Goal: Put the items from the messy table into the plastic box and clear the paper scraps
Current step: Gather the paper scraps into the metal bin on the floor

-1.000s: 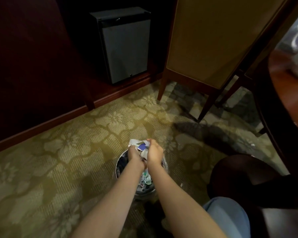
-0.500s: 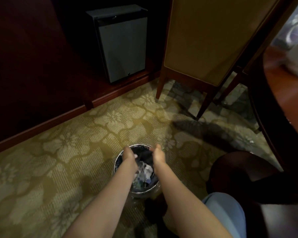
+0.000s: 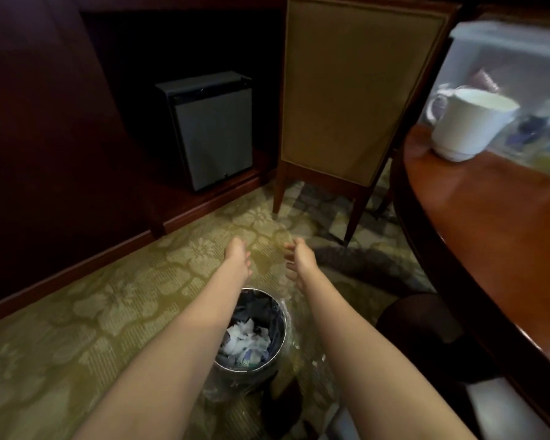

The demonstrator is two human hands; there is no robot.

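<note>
Both hands out over the carpet (image 3: 77, 312), empty, past the bin (image 3: 285, 322).
Left hand (image 3: 237, 255) and right hand (image 3: 299, 260) side by side and apart, fingers (image 3: 290, 248) loose, gripping nothing. Paper scraps (image 3: 246, 339) down in the bin, between the forearms, well short of the fingers. Plastic box (image 3: 502, 58) on the bench (image 3: 489, 233) at right, behind a white cup (image 3: 467, 125); contents blurred, perhaps small packets.

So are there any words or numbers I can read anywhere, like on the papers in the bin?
None can be read.
Paper scraps in the bin: coloured print, too blurred.
Things inside the plastic box: too blurred.
Cup and grey fridge: no writing visible.
</note>
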